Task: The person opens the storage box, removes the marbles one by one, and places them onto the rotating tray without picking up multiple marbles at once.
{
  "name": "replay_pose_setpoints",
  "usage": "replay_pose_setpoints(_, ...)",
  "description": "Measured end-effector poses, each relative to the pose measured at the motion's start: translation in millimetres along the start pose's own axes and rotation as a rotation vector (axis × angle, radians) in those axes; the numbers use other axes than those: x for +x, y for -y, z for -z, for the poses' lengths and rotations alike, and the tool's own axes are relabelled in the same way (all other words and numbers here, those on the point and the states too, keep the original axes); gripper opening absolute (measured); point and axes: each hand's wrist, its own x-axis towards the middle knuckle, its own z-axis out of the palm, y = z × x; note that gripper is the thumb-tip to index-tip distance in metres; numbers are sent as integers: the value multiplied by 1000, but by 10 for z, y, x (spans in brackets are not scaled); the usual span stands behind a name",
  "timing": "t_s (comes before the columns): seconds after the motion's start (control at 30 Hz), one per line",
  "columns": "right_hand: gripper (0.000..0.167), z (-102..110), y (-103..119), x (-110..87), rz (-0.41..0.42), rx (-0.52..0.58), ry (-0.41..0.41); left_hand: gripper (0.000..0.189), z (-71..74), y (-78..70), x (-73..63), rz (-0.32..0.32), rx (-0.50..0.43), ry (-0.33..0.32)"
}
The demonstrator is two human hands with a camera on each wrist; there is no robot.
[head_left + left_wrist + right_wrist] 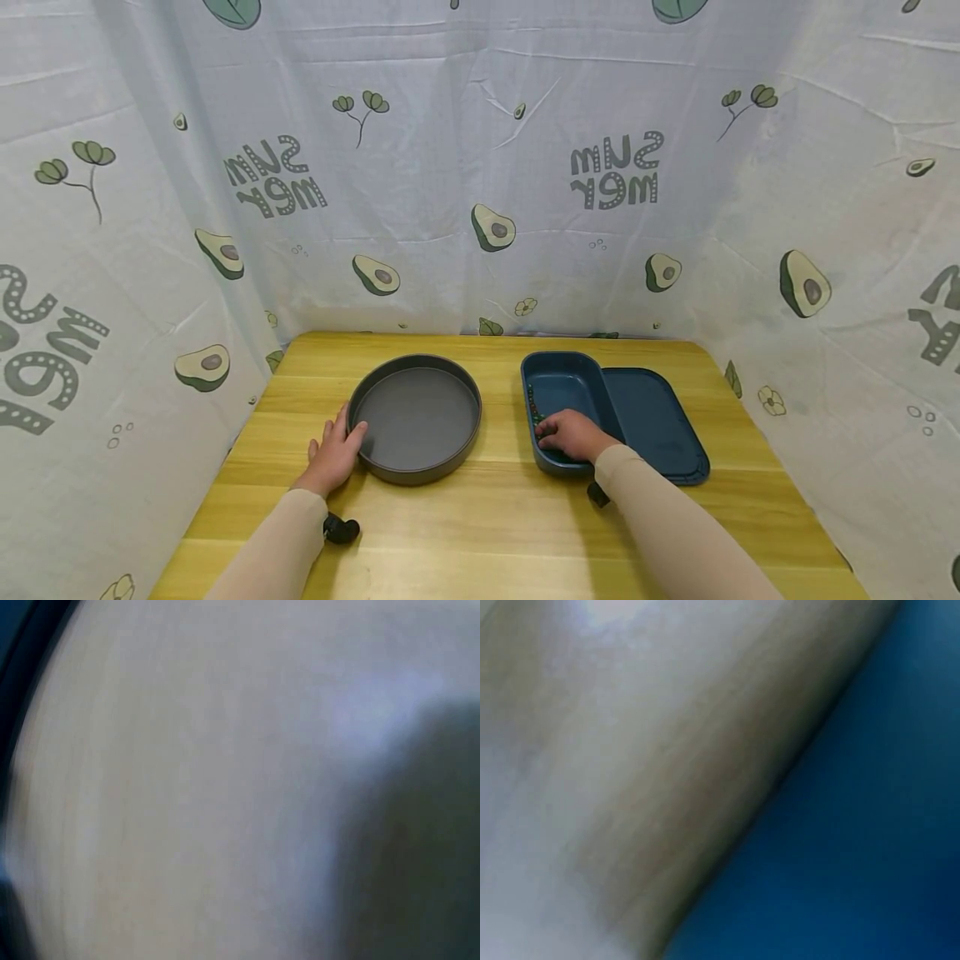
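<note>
White avocado-print curtain (427, 108) behind yellow wooden table (465, 533).

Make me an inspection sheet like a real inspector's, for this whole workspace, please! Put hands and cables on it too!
Surface: yellow wood-grain table; material uncertain.
Job's things: round dark-grey pan; deep blue rectangular container, tiny green and dark-red bead-like pieces along its left side; flat blue rounded-corner lid or tray right of it.
Clutter: nothing seen.
Grippers: two bare hands; left hand touches the pan's left edge; right hand reaches into the container by the pieces, fingertip grip unclear.
Cables: nothing seen.
Surroundings: white cloth curtain printed with avocados, flowers and mirrored "summer" lettering.
</note>
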Motion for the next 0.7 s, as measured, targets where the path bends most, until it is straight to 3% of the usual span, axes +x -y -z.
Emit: replay_pose_setpoints(0.7,16,82,28,-40,-3,0,-23,76,13,-30,-26,-6,-18,-4)
